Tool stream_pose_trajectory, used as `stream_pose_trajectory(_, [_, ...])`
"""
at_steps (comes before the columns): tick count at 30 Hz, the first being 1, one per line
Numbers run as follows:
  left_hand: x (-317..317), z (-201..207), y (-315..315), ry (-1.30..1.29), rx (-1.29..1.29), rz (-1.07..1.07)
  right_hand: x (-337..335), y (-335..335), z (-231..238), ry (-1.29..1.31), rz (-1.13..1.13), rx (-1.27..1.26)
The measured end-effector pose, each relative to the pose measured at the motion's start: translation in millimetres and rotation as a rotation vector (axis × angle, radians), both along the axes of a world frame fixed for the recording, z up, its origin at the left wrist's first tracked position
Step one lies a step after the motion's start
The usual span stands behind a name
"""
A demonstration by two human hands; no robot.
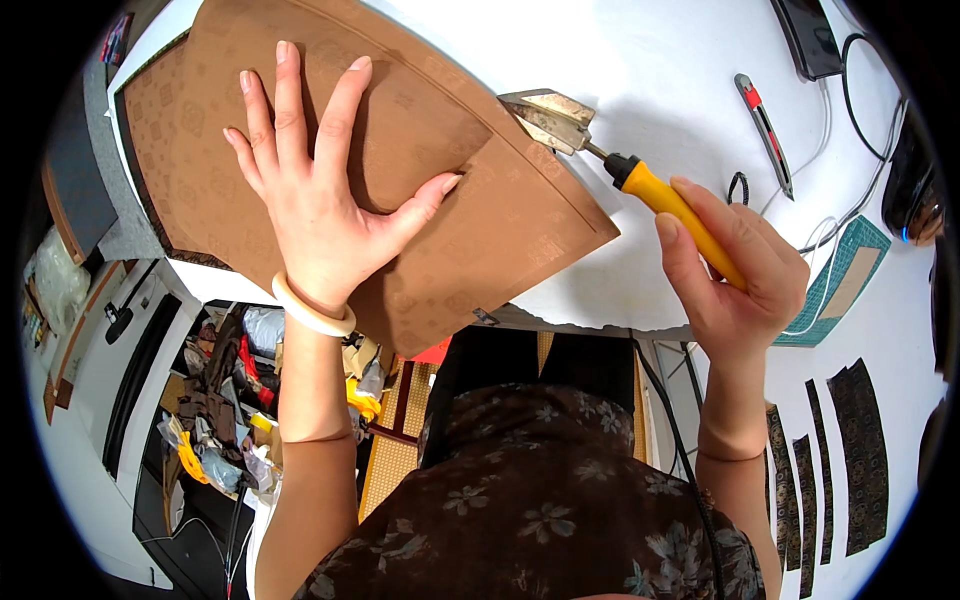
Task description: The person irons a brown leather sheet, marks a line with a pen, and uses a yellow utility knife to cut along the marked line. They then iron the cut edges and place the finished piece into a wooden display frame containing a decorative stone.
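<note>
My left hand (322,205) lies flat with fingers spread on a brown patterned panel (430,290) that looks like fabric or leather. The panel covers the left part of the white table, and its lower corner hangs over the near edge. In my right hand (745,270) is a yellow-handled tool (682,208) with a black collar and a metal head, like a small hand iron. Its head meets the panel's right edge; whether it rests on the panel or just beside it, I cannot tell. A pale bangle (312,308) circles my left wrist.
Right of my right hand lie a red-and-grey utility knife (765,135), a green cutting mat (845,285) and white cables. A dark device (806,38) sits at the far right. Several dark patterned strips (860,455) lie at the near right. Cluttered scraps (225,400) fill the lower left.
</note>
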State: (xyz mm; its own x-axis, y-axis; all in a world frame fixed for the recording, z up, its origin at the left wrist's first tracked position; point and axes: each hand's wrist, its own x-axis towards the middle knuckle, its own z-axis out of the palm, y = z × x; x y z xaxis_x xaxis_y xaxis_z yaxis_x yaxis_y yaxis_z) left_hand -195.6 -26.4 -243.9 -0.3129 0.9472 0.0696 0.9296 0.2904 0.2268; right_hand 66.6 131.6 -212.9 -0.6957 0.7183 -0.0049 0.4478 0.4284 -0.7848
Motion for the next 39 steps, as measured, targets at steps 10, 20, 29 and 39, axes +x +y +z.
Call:
stream_pose_trajectory(10, [30, 18, 22, 0.008, -0.236, -0.06, 23, -13, 3, -0.031, -0.202, -0.052])
stream_pose_trajectory(20, [78, 15, 17, -0.283, -0.079, -0.1, 30, -10, 17, -0.006, -0.288, -0.084])
stream_pose_trajectory(29, [107, 24, -24, -0.362, -0.197, -0.082, 29, -7, 37, -0.013, -0.328, -0.123])
stream_pose_trajectory(39, [137, 21, -71, -0.353, -0.308, -0.121, 78, 14, 78, 0.085, -0.691, -0.141])
